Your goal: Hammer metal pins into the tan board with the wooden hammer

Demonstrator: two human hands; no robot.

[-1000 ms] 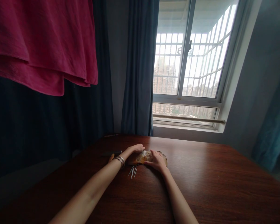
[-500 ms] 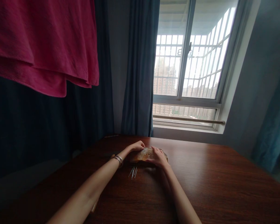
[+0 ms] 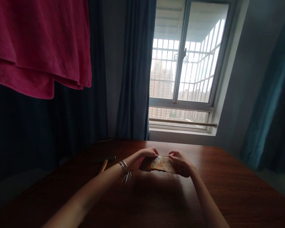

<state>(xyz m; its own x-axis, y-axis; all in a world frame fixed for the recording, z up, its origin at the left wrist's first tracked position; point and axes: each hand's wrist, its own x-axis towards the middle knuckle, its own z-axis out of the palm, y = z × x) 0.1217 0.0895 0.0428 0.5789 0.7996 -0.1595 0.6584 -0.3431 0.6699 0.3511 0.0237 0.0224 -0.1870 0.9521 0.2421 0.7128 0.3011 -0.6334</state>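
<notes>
A spotted, whitish and yellow-brown flat piece (image 3: 162,164) is held up over the table with its patterned face towards me; what it is made of I cannot tell. At its upper left edge, my left hand (image 3: 152,152) is closed in a pinch. My right hand (image 3: 180,159) grips the upper right edge, covering part of the pattern. The piece's lower edge looks uneven. Beside my left wrist lie several thin metal nails (image 3: 127,176). Left of that forearm is a hammer (image 3: 104,166) with a wooden handle and dark head, its lower end hidden by the arm.
The brown wooden table (image 3: 204,190) runs to the wall below a barred window (image 3: 180,63). Blue curtains (image 3: 135,79) hang behind it. A pink towel (image 3: 42,47) hangs at the upper left, above table height.
Both hands have lifted and tilted the spotted piece, and it sits further right in view. More of the hammer shows beside my left arm. My view has turned slightly.
</notes>
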